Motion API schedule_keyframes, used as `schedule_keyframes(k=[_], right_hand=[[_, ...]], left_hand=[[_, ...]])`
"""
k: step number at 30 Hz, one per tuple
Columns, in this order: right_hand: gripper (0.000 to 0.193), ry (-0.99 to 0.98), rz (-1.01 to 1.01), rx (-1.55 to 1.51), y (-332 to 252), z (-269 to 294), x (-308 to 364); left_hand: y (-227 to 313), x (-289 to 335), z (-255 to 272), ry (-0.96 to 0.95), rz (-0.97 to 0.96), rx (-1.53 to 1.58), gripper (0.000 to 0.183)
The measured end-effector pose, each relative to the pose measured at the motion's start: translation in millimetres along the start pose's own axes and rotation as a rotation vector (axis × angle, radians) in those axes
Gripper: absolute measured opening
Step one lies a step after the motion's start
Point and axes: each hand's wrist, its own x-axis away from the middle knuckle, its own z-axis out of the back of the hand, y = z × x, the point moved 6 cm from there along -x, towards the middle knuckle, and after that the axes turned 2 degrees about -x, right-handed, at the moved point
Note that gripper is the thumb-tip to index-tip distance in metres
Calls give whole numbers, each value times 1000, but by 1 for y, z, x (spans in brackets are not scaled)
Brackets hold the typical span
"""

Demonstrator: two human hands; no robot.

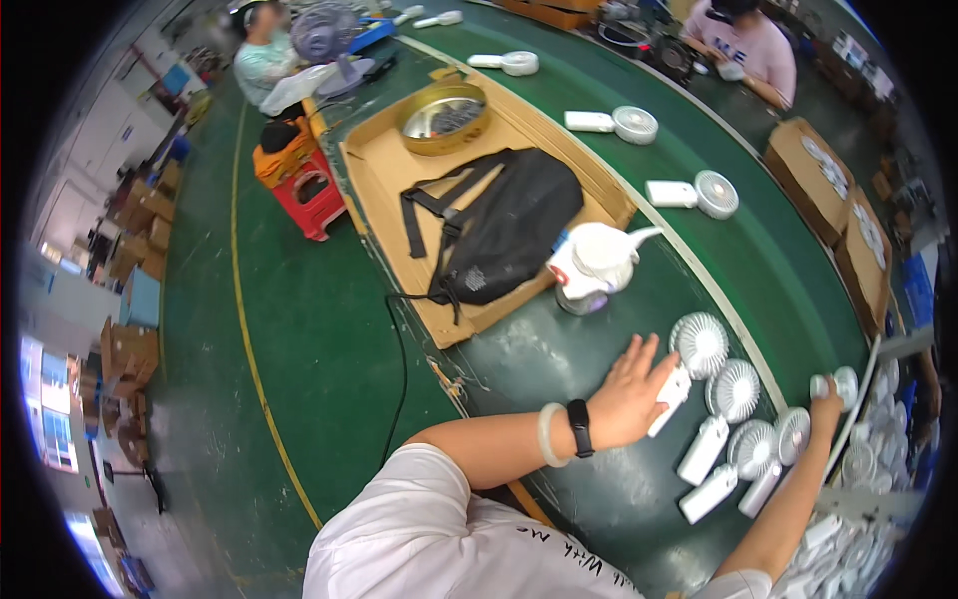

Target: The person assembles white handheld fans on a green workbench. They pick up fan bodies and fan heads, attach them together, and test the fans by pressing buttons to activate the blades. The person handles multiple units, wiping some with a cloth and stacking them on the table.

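My left hand point(627, 401), with a black wristband and a pale bangle, is open with fingers spread. It rests against the white handle of a handheld fan point(699, 344). At the far right, my right hand point(825, 407) is closed around another white handheld fan point(846, 387), over the belt's near edge; its fingers partly cover that fan. Between my arms lie several more white fans, among them a middle fan point(734, 389) and a nearer fan point(752, 447), handles toward me. My right forearm passes close beside the rightmost fan point(793, 435).
A cardboard tray point(454, 324) holds a black bag point(519, 220) and a round tin point(446, 140). Beside it stands a white bottle point(599, 262). Spaced fans lie on the green belt point(743, 265). Many fans fill the lower right. Two people sit farther off; a red stool point(317, 205) stands left.
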Motion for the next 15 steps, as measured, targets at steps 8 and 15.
schedule_keyframes(k=[8, 15], right_hand=[[41, -263, -340, 36, -43, 29, -5], [29, -341, -326, 212, -35, 29, 8]], left_hand=[[-11, 26, 18, -214, 131, -282, 72], [-60, -12, -19, -83, 211, -490, 76]])
